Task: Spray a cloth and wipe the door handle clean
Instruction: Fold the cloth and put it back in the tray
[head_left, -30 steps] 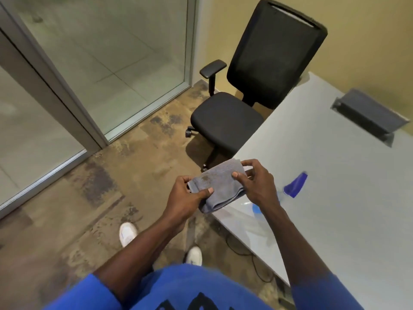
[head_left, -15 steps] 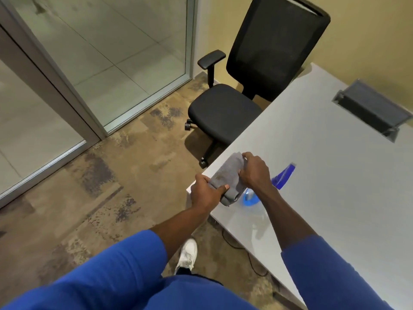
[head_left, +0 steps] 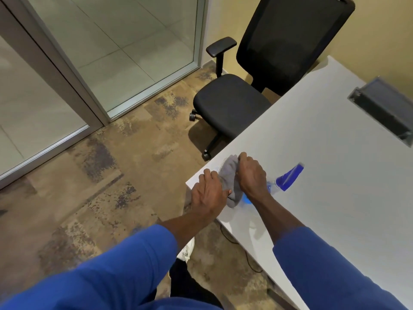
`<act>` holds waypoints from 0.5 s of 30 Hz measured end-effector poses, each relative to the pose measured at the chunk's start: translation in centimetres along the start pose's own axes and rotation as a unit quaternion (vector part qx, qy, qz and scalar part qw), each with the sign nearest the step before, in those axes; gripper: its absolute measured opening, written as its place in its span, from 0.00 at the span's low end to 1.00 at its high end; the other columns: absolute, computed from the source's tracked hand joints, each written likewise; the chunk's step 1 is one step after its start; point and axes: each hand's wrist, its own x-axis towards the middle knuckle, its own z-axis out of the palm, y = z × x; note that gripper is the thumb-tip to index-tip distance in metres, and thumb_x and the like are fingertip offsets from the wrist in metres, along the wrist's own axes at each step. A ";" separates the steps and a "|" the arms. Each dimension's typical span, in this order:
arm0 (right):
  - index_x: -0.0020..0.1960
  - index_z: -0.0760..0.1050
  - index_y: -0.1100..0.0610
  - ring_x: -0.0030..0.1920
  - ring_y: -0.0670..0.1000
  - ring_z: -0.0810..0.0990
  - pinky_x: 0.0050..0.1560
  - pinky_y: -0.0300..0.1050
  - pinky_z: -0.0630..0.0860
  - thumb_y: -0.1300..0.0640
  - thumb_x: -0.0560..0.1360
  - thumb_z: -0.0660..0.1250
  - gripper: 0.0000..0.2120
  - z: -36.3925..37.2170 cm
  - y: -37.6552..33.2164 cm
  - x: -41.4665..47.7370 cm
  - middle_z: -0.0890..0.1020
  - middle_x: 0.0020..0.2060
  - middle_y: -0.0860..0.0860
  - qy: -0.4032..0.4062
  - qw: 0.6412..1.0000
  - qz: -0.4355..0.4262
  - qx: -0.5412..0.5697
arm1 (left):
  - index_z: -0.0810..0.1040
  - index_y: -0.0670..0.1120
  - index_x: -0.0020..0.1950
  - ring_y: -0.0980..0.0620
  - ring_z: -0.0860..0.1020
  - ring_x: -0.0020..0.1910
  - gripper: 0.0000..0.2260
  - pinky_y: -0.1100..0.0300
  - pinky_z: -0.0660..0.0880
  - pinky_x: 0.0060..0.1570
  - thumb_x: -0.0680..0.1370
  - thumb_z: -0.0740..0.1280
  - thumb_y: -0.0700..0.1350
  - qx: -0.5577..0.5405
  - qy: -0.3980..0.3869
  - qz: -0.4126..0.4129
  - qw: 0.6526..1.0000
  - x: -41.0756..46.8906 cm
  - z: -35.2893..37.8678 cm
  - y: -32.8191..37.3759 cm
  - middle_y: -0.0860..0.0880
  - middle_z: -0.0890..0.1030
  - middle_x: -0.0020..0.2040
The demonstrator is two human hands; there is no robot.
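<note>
Head view: both hands, left hand (head_left: 207, 193) and right hand (head_left: 251, 175), pinch a grey cloth (head_left: 231, 177) at the table (head_left: 324, 153) corner; the spray bottle (head_left: 283, 179) lying just beside could be knocked off.

Black office chair (head_left: 257, 86) tucked up against the far edge of a white desk (head_left: 324, 175), mesh back, one armrest sticking out left. Dark flip-up box thing (head_left: 384, 108) sunk into the desktop on the right. Blotchy brown carpet (head_left: 100, 186) underneath, glass wall panels (head_left: 116, 45) with grey metal frames on the left, yellowish wall (head_left: 380, 30) behind. Thin black cable (head_left: 248, 256) trailing on the floor under the desk's near edge
</note>
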 end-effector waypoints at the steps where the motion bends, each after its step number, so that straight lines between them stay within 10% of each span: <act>1: 0.67 0.70 0.60 0.59 0.60 0.81 0.63 0.56 0.79 0.51 0.86 0.65 0.16 -0.3 -0.3 0.0 0.79 0.59 0.58 -0.028 0.999 0.018 -0.001 | 0.70 0.44 0.77 0.44 0.76 0.71 0.27 0.50 0.75 0.69 0.87 0.62 0.62 0.014 0.005 0.039 0.999 -0.1 0.2 -0.1 0.42 0.75 0.74; 6: 0.63 0.73 0.57 0.54 0.59 0.82 0.57 0.57 0.80 0.52 0.86 0.64 0.11 0.6 -0.1 0.0 0.82 0.56 0.58 0.008 1.000 -0.018 -0.024 | 0.69 0.42 0.82 0.39 0.68 0.82 0.29 0.44 0.62 0.84 0.89 0.58 0.62 0.072 -0.065 0.277 0.956 -1.3 1.8 -1.7 0.40 0.71 0.82; 15: 0.69 0.73 0.56 0.61 0.58 0.82 0.65 0.49 0.79 0.40 0.83 0.65 0.23 2.0 -0.1 -0.9 0.80 0.65 0.58 -0.010 0.998 -0.006 0.054 | 0.56 0.39 0.89 0.35 0.52 0.91 0.39 0.40 0.46 0.90 0.88 0.50 0.67 0.226 -0.116 0.348 0.902 -0.3 3.6 -2.6 0.36 0.58 0.90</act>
